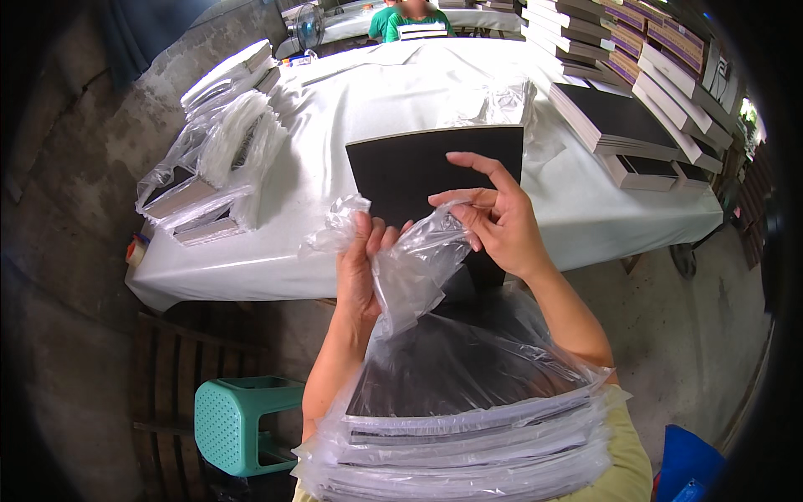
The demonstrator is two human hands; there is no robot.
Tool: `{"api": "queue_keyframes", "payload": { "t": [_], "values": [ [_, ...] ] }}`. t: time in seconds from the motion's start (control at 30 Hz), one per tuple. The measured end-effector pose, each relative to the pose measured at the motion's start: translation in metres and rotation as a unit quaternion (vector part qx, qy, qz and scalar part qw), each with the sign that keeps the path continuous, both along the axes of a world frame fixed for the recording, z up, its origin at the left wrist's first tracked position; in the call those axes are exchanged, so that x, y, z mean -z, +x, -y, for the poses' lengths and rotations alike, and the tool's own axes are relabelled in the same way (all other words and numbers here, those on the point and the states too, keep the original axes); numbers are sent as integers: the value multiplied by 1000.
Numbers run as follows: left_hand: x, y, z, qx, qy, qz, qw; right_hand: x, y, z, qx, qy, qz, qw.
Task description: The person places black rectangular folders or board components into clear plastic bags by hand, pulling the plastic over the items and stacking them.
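Observation:
A clear plastic bag (414, 280) is bunched up between my two hands. My left hand (360, 263) is closed around one gathered part, and a crumpled end sticks out beyond its thumb. My right hand (502, 222) pinches the film between thumb and fingers, with its other fingers raised. Just below and close to my body is a stack of black-topped, white-edged books (468, 376) covered in clear plastic. Beyond my hands, a black-covered book or board (427, 167) lies at the table's near edge, partly hidden by the hands and film.
A white cloth covers the table (309, 184). Plastic-wrapped books (213, 159) are piled at its left, black-covered books (615, 121) at its right. More clear film (502, 105) lies behind the black cover. A green stool (242, 418) stands lower left. Two people in green (410, 21) sit far back.

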State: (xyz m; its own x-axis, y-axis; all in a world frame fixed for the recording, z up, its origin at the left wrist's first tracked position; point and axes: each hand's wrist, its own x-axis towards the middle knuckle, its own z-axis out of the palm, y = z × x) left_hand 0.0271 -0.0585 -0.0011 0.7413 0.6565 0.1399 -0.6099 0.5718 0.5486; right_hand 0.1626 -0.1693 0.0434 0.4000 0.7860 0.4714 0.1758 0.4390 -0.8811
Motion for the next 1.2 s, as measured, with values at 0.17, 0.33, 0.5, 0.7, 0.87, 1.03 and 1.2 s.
{"api": "queue_keyframes", "payload": {
  "t": [0.17,0.33,0.5,0.7,0.87,1.03,1.2],
  "values": [
    [-11,-43,-34,-298,214,-213,905,4,18,10,62,2,9,998],
    [-27,-64,-39,-470,400,-350,705,-3,25,9,72,-2,-27,997],
    [-45,-2,15,-182,535,-187,804,-6,11,10,51,-48,46,996],
    [-34,11,11,-13,356,-292,888,8,7,-1,11,-9,11,1000],
    [-23,20,22,-84,214,-204,952,24,13,-9,-159,-15,-126,979],
    [-11,9,13,72,118,-187,973,30,24,-12,-147,-15,-215,965],
    [17,-31,-11,210,483,-72,847,15,77,10,-188,55,-384,903]
  ]
}}
